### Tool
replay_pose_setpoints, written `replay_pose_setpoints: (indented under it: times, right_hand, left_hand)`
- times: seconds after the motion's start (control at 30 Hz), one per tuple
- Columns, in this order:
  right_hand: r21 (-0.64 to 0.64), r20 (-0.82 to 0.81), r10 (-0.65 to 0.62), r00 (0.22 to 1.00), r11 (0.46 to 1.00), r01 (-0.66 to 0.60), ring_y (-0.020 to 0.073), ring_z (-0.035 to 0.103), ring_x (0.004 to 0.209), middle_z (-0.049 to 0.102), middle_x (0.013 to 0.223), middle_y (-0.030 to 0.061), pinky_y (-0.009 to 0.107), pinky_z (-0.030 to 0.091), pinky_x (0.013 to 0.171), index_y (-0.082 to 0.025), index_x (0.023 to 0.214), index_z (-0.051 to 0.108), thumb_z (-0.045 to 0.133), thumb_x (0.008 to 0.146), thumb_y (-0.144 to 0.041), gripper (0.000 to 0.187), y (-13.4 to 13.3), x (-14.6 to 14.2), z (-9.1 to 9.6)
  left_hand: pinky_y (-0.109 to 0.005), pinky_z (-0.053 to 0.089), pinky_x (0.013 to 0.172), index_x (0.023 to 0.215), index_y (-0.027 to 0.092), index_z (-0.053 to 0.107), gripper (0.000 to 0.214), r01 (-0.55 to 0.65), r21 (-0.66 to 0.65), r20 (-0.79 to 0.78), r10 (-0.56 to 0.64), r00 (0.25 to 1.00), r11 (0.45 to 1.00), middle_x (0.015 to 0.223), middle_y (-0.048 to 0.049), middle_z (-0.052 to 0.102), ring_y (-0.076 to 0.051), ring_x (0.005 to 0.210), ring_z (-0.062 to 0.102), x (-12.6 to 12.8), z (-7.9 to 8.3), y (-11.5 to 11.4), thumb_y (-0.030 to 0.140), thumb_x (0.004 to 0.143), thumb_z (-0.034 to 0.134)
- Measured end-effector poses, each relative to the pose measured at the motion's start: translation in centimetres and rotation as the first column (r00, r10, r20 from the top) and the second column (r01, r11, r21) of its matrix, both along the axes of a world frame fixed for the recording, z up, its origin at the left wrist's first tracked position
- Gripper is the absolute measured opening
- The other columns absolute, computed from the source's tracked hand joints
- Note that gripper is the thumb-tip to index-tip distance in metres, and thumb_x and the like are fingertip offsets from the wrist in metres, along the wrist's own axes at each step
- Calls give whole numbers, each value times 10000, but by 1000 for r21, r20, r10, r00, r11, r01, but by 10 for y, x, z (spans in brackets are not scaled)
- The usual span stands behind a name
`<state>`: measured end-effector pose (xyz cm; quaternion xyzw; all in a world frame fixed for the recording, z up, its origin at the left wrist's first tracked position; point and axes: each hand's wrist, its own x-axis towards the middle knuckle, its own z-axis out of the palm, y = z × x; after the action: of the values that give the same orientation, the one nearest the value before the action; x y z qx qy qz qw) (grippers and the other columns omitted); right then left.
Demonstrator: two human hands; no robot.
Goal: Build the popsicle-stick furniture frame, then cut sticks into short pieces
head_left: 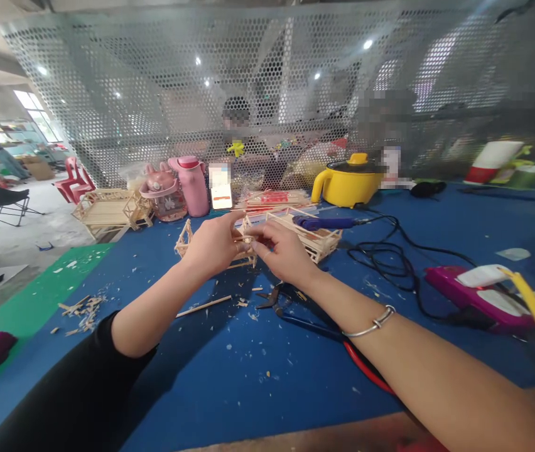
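Observation:
Both my hands are raised over a blue table [230, 370] and meet on a small frame of thin wooden sticks [187, 237]. My left hand [213, 245] has its fingers closed on the frame's right part. My right hand [282, 250] pinches a thin stick [245, 238] at the same spot, fingers pressed together. A silver bangle [375, 322] sits on my right wrist. The frame's left end sticks out past my left hand.
A wooden stick tray [317, 242] carries a blue glue gun [324, 222] with a black cord [399, 257]. Pliers [274, 298], a loose stick [204, 306], wood chips, a yellow pot [347, 180], pink bottles [192, 185], another stick model [107, 210] and a mesh screen with people behind it.

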<state>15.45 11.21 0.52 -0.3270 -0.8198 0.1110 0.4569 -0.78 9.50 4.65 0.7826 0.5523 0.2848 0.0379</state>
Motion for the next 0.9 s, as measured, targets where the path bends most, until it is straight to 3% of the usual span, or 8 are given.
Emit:
replay_pose_setpoints:
  times: [0.3, 0.9]
  right_hand:
    - [-129, -92, 58, 994, 989, -69, 144, 598, 813, 662, 942, 35, 306, 483, 745, -192, 1017, 616, 514, 781, -148, 261, 1, 2, -5]
    - [-115, -87, 73, 994, 990, -83, 144, 587, 800, 648, 919, 32, 307, 482, 731, -197, 999, 606, 493, 787, -158, 244, 2, 0, -10]
  left_hand:
    - [-338, 439, 691, 1231, 229, 503, 530, -52, 26, -63, 54, 997, 998, 915, -70, 693, -251, 855, 620, 6, 1, -10, 319, 717, 597]
    - [-321, 448, 674, 1168, 207, 565, 479, -8, -19, -75, 6, 997, 1000, 854, -79, 695, -243, 821, 631, 5, 8, -9, 287, 698, 619]
